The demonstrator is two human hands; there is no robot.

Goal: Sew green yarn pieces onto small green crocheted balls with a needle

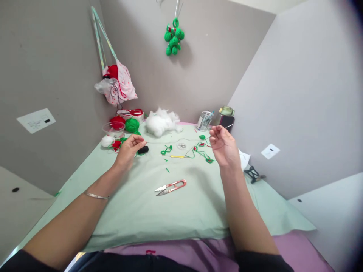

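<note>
A thin pale thread (170, 142) stretches across between my two hands above the table. One end is pinched between the thumb and fingertips of my left hand (130, 148). My right hand (224, 146), palm turned toward me, grips the other end, and a thin light sliver, maybe a needle, sticks out past its fingertips. Below the thread lie a yellow-handled crochet hook (177, 156), small green crocheted pieces (209, 160) and a loose coil of thread (181, 146). Orange-handled thread snips (171, 187) rest nearer me with blades apart.
White stuffing (161, 121) is heaped at the back, beside a green yarn ball (132, 125) and a clear plastic tub (113, 129). A clear cup (204, 121) stands back right. A black clip (254, 175) lies at right. Green crocheted figures (174, 37) hang on the wall.
</note>
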